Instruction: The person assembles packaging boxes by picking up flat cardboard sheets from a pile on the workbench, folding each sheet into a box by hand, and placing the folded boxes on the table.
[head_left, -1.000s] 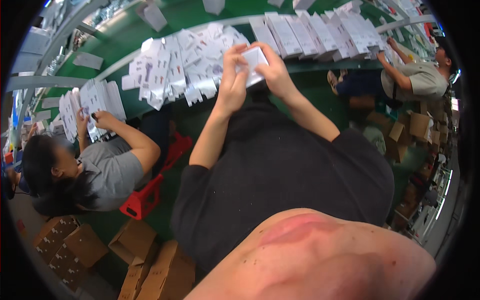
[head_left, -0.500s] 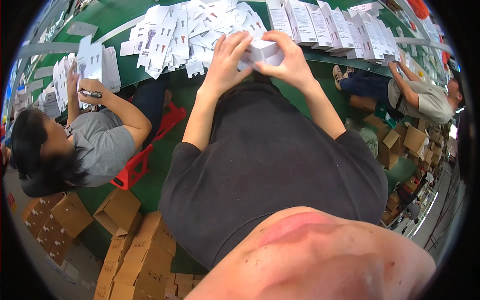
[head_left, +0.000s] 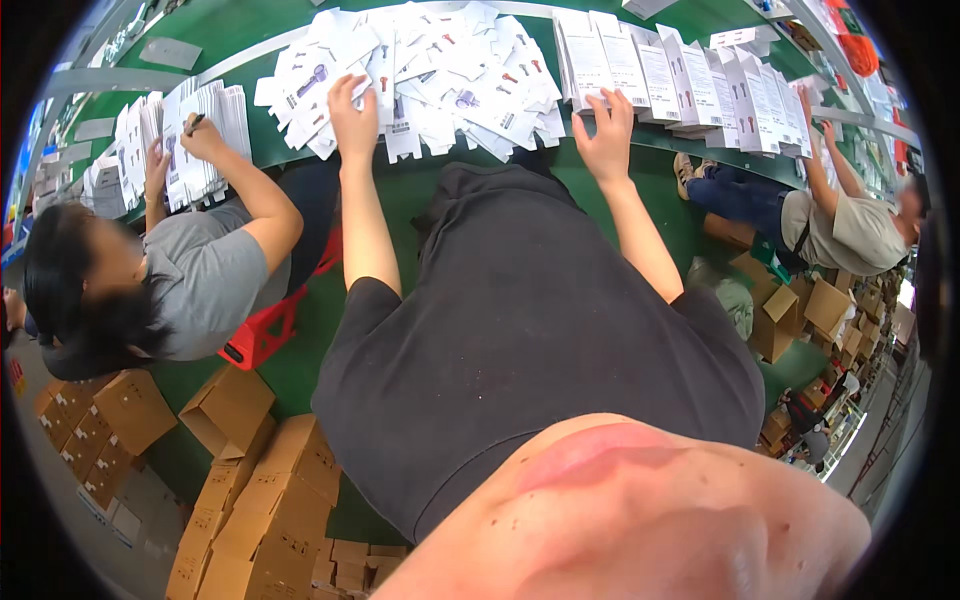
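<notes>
My left hand [head_left: 355,118] is at the left part of a heap of flat white cartons [head_left: 455,85] printed with small purple and red devices. Its fingers are curved and apart over the near edge of one carton, with no firm grip to be seen. My right hand [head_left: 606,140] is raised at the near left end of a row of folded white boxes [head_left: 650,75]. Its fingers are spread, the tips close to the lower edge of the boxes, and nothing is in it. Whether the tips touch a box I cannot tell.
A green table [head_left: 265,135] runs along the far side. On the left, a person in grey [head_left: 205,290] handles a stack of flat cartons [head_left: 210,140] with a pen in one hand. Another person [head_left: 850,220] is at the far right. Cardboard boxes [head_left: 270,510] stand behind me.
The white box that both my hands held is out of them. My left hand has moved left to the carton heap, my right hand right to the box row. The neighbour's raised carton is down.
</notes>
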